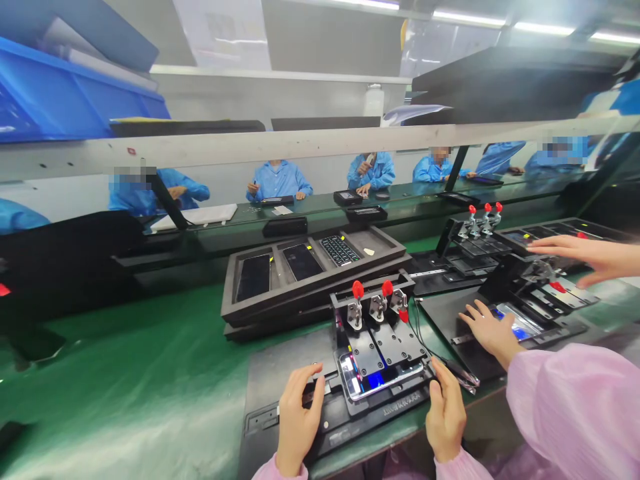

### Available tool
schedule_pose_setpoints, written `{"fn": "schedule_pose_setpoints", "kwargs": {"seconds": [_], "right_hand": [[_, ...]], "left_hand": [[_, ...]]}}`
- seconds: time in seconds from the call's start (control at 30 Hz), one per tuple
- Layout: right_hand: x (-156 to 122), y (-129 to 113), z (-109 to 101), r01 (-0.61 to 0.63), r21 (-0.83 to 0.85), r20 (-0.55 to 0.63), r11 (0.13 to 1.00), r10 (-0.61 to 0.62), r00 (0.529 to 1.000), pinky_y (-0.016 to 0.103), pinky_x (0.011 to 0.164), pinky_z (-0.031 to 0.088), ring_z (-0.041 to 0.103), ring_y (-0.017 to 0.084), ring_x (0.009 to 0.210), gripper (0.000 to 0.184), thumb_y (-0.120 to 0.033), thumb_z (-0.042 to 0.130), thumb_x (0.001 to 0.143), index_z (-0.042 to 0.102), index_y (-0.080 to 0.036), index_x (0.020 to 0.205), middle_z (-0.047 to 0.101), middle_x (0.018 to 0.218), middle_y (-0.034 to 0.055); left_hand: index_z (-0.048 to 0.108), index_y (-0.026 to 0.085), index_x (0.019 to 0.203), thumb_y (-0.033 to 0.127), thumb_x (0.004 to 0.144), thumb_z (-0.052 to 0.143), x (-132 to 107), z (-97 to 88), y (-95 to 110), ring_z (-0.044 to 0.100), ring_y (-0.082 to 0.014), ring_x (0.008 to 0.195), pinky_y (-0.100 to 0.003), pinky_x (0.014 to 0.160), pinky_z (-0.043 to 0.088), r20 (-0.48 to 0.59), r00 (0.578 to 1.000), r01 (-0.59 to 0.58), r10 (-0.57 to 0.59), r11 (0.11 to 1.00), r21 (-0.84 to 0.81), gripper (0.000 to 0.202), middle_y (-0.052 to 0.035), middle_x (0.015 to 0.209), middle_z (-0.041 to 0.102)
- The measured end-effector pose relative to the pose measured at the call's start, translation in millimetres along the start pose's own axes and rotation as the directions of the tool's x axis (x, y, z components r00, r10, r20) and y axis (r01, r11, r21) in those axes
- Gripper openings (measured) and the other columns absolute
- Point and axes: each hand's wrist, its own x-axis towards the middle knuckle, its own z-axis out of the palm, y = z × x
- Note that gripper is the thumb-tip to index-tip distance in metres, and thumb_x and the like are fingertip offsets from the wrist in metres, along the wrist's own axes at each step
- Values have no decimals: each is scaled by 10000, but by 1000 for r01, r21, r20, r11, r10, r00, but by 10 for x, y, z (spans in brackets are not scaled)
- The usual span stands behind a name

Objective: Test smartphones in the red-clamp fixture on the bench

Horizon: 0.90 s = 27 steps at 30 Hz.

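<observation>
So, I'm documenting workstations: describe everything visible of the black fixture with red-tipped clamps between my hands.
The black, metal-looking fixture sits on a dark base plate. It carries three silver clamps; two red tips point up, the rightmost down. Screw-studded black plates extend over part of a phone with a lit, partly blue screen. Your left hand and right hand flank it; contact is unclear.

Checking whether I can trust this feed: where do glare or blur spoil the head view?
Head view throughout: pale glare on the green bench, lower left; ceiling lights blown out, upper right; dark object at the lower-left edge blurred; left hand and right hand fairly clear.
</observation>
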Motion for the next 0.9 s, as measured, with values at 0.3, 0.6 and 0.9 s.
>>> {"fn": "schedule_pose_setpoints", "kwargs": {"seconds": [0.3, 0.6, 0.9], "right_hand": [[0, 40, 11, 10, 7, -10, 1000, -10, 1000, 581, 784, 443, 528, 349, 1081, 444, -380, 307, 884, 345, -447, 1321, 519, 1269, 3], [12, 24, -6, 18, 2, -4, 1000, -18, 1000, 567, 765, 445, 511, 348, 1092, 429, -433, 309, 883, 380, -432, 1306, 532, 1245, 27], [12, 24, -4, 12, 14, -9, 1000, -12, 1000, 570, 792, 439, 534, 355, 1047, 439, -493, 338, 861, 437, -373, 1271, 547, 1203, 61]], "left_hand": [[624, 192, 948, 306, 853, 496, 2, 4, -7, 626, -204, 908, -343, 799, 506, 7, 1000, 12, -12, 1000, -15, 195, -70, 949, 669], [639, 190, 933, 317, 847, 497, -2, 7, 2, 641, -210, 870, -337, 751, 526, -2, 1000, 22, -22, 1000, -18, 209, -76, 922, 680], [638, 190, 949, 319, 849, 494, 4, 3, 12, 645, -203, 854, -329, 745, 526, 1, 1000, 20, -20, 1000, -13, 218, -68, 910, 682]]}}
